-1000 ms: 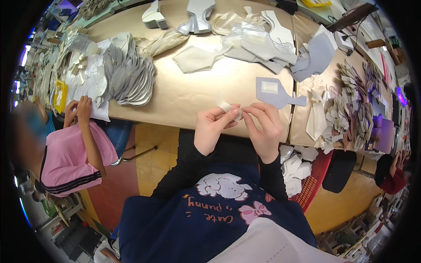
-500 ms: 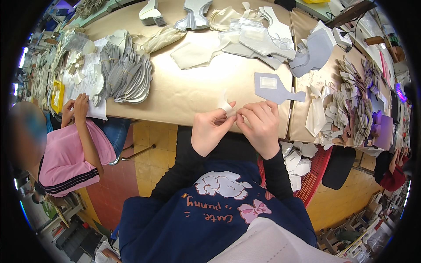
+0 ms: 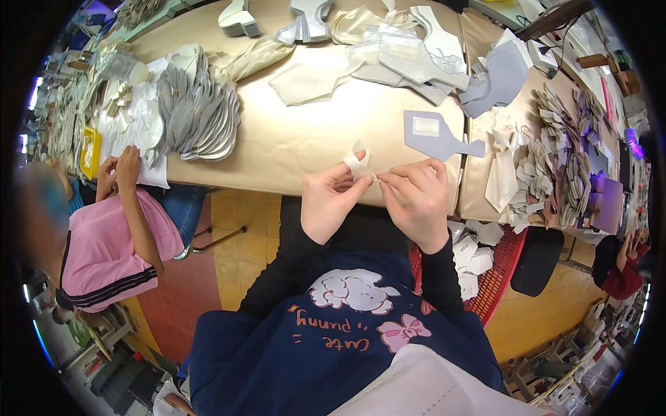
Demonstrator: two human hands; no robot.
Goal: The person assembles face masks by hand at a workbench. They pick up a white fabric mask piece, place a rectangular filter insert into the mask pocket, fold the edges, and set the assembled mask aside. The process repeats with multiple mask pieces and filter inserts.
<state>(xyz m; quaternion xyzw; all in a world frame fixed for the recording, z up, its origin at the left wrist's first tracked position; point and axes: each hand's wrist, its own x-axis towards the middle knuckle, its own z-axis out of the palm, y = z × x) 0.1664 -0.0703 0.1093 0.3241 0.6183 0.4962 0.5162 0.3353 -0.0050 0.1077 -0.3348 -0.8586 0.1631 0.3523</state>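
Note:
Above the table's front edge, a small, thin cream piece of sheet material (image 3: 359, 165) is held between my two hands. My left hand (image 3: 331, 202) is closed on it, with the piece bent up over the forefinger. The fingertips of my right hand (image 3: 420, 204) pinch at the piece's right-hand edge, close to the left thumb. Whether a thin backing lies between those fingertips is too small to tell. Just beyond my right hand, a flat grey cut panel (image 3: 437, 144) with a narrow tail lies on the table, a pale rectangular patch (image 3: 425, 126) on its wide end.
Cream and white cut panels (image 3: 409, 62) lie in a heap at the back. Grey bundles (image 3: 198, 111) stand to the left, beside a co-worker in a pink top (image 3: 118, 249). More piles (image 3: 555, 159) cover the right side. A red basket (image 3: 503, 267) of scraps stands below my right arm.
The cream piece is now bent further over my left forefinger. My right hand has shifted slightly right, its fingertips still pinched by the piece's edge.

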